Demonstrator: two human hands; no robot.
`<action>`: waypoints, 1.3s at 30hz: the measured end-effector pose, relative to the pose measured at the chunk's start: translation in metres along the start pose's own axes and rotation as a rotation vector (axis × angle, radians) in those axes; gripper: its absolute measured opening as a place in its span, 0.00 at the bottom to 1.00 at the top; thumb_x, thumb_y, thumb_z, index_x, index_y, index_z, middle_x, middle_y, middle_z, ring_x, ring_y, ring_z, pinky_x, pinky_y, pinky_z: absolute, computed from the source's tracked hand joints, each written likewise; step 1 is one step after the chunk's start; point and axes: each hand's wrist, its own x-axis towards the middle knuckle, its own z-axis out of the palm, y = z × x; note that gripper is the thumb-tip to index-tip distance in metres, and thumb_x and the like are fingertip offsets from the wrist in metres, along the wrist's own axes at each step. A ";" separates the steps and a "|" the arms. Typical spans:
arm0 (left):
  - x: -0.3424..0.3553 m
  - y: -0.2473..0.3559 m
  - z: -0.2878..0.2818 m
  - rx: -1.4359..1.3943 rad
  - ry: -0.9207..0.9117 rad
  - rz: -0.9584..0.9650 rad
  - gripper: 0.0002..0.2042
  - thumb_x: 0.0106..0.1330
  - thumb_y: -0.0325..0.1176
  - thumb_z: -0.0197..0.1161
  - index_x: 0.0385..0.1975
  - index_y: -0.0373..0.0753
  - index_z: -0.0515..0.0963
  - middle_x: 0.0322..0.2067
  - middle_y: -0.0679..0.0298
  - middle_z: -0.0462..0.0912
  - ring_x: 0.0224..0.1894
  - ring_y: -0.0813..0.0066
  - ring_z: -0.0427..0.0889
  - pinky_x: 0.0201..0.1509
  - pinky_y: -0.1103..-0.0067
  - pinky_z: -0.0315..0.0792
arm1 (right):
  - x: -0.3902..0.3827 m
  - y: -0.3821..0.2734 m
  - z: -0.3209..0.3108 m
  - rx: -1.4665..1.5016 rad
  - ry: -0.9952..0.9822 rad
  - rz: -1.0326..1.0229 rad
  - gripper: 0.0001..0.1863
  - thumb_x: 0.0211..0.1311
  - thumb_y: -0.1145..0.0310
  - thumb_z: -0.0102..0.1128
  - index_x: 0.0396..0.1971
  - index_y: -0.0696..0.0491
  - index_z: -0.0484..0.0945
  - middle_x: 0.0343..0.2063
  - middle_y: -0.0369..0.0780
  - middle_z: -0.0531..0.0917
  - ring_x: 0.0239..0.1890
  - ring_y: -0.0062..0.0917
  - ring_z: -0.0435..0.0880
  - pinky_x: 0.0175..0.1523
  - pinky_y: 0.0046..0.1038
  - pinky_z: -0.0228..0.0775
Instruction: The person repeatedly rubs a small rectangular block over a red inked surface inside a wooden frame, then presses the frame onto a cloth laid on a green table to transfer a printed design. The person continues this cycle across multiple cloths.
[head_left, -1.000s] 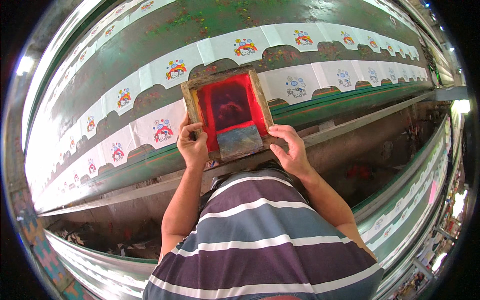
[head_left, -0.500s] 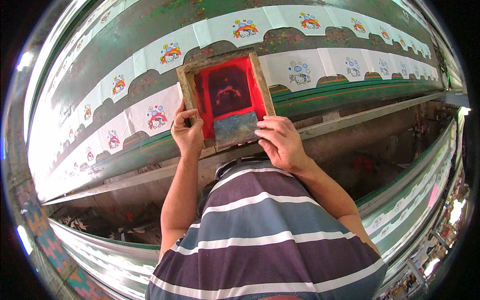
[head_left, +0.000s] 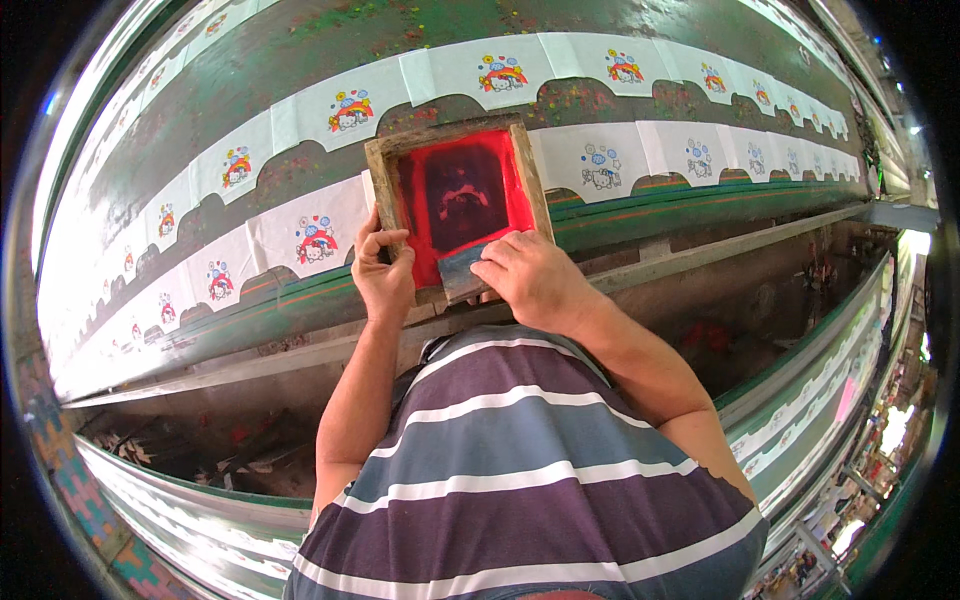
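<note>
A wooden screen-printing frame (head_left: 531,180) smeared with red ink, with a dark middle (head_left: 465,195), lies over a row of white cut pieces on the green printing table. My left hand (head_left: 382,275) grips the frame's left side. My right hand (head_left: 525,275) is closed on a grey squeegee blade (head_left: 458,270) at the frame's near end, partly covering it. Left of the frame, white pieces (head_left: 270,250) bear cartoon prints with red; to its right, pieces (head_left: 585,145) show only blue and black printing.
The green table (head_left: 420,30) carries further rows of printed pieces (head_left: 505,50). A narrow ledge (head_left: 700,245) runs along its near edge, above a dark recess (head_left: 750,300). A second long table with printed pieces (head_left: 800,400) lies behind me, and tiled floor (head_left: 70,480) shows at lower left.
My right hand has moved from the frame's right side leftward onto the squeegee and now covers part of it. My left hand stays on the frame's left side.
</note>
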 end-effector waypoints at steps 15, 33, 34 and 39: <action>-0.002 0.002 0.003 0.126 -0.011 0.092 0.12 0.59 0.15 0.68 0.38 0.39 0.91 0.79 0.42 0.79 0.81 0.44 0.76 0.85 0.59 0.68 | 0.113 0.097 -0.012 0.037 0.102 0.108 0.17 0.70 0.80 0.62 0.54 0.56 0.91 0.48 0.48 0.92 0.55 0.47 0.90 0.64 0.49 0.83; -0.001 0.000 0.005 0.119 -0.007 0.115 0.09 0.63 0.16 0.70 0.36 0.40 0.91 0.79 0.43 0.79 0.81 0.46 0.76 0.84 0.59 0.69 | 0.000 -0.021 0.024 0.005 0.117 0.115 0.19 0.67 0.72 0.72 0.57 0.54 0.90 0.55 0.40 0.87 0.58 0.41 0.85 0.67 0.49 0.78; -0.001 0.000 0.005 0.112 -0.007 0.104 0.09 0.63 0.16 0.70 0.36 0.39 0.91 0.79 0.43 0.79 0.81 0.46 0.75 0.84 0.59 0.68 | -0.002 -0.022 0.023 0.012 0.108 0.112 0.18 0.69 0.69 0.72 0.57 0.53 0.90 0.54 0.40 0.87 0.59 0.41 0.85 0.67 0.49 0.78; 0.003 0.003 0.002 0.111 -0.010 0.072 0.10 0.62 0.15 0.69 0.36 0.39 0.91 0.80 0.42 0.78 0.83 0.47 0.75 0.86 0.60 0.67 | -0.024 -0.018 0.017 0.216 0.159 0.102 0.20 0.68 0.66 0.78 0.58 0.52 0.90 0.57 0.41 0.87 0.66 0.44 0.84 0.72 0.49 0.76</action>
